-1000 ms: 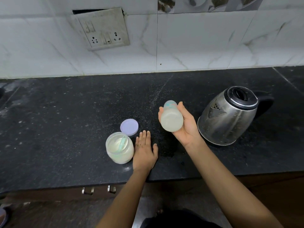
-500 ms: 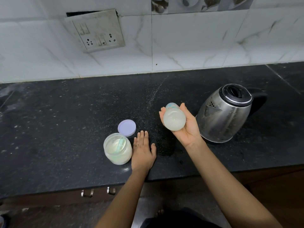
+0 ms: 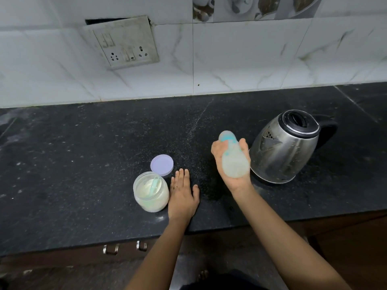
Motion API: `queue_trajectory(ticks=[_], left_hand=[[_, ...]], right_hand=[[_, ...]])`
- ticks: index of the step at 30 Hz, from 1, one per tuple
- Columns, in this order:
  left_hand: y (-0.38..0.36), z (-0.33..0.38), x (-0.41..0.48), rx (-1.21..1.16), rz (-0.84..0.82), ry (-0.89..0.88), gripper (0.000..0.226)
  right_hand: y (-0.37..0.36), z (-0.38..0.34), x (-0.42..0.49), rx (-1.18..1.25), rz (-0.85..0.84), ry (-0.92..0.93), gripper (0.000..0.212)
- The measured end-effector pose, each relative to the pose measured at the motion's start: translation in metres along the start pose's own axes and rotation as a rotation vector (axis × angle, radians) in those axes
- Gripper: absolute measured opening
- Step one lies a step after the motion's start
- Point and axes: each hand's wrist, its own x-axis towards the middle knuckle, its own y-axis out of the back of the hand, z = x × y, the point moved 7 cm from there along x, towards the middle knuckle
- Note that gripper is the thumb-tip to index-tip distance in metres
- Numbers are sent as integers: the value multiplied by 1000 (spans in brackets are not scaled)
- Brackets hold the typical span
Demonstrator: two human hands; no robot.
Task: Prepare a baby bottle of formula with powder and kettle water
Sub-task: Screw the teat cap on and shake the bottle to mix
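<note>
My right hand (image 3: 232,176) grips a baby bottle (image 3: 232,160) filled with pale milky liquid, held above the counter and blurred by motion; its teal collar and cap point away from me. My left hand (image 3: 182,195) rests flat on the black counter (image 3: 73,153), fingers together, holding nothing. Just left of it stands an open clear jar of formula powder (image 3: 151,191) with a pale green scoop inside. The jar's lilac lid (image 3: 161,165) lies flat behind it. A steel kettle (image 3: 284,147) with a black lid and handle stands right of the bottle.
A tilted socket plate (image 3: 123,43) hangs on the white tiled wall behind. The counter's front edge runs just below my wrists, with drawer handles (image 3: 125,248) beneath it.
The bottle has swung in my right hand from nearly end-on to a more upright tilt and is now motion-blurred. My left hand, the jar and the kettle have stayed put.
</note>
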Motion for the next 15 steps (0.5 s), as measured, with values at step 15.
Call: queue_trajectory(ticks=[15], left_hand=[[1,3,0,-2,-3,-11,58]], right_hand=[[-4,-27,-1,-395,118,158,61]])
